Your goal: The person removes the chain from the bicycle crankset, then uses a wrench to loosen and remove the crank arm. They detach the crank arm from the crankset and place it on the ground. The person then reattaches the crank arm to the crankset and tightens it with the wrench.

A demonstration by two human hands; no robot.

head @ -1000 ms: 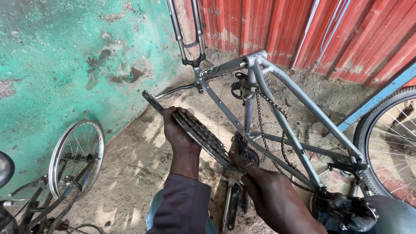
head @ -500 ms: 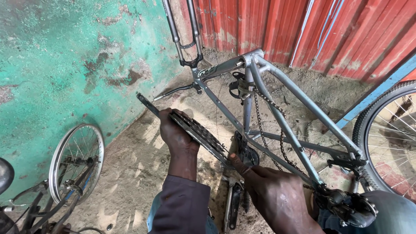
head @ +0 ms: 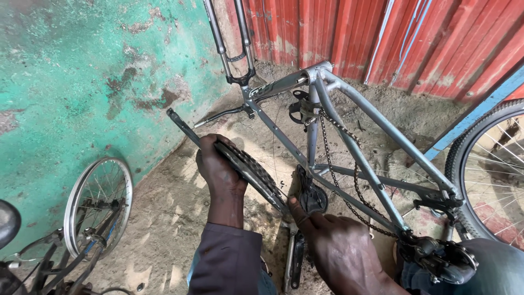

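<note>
A grey bicycle frame (head: 357, 106) stands upside down on sandy ground, its fork legs (head: 229, 38) pointing up. My left hand (head: 218, 166) grips the black crankset chainring (head: 254, 172); its crank arm (head: 183, 127) sticks out to the upper left. My right hand (head: 341, 246) rests at the bottom bracket (head: 312, 198), thumb pressed against it; any tool in it is hidden. A loose chain (head: 349, 175) hangs along the frame to the rear derailleur (head: 436, 259).
A green, flaking wall (head: 82, 76) rises on the left and red corrugated sheeting (head: 415, 38) at the back. A small spoked wheel (head: 98, 202) of another bicycle leans at lower left. A large tyred wheel (head: 488, 169) stands at the right.
My left hand has lifted the chainring slightly, and the crank arm has shifted up and left. The view has tilted a little; my right hand stays at the bottom bracket.
</note>
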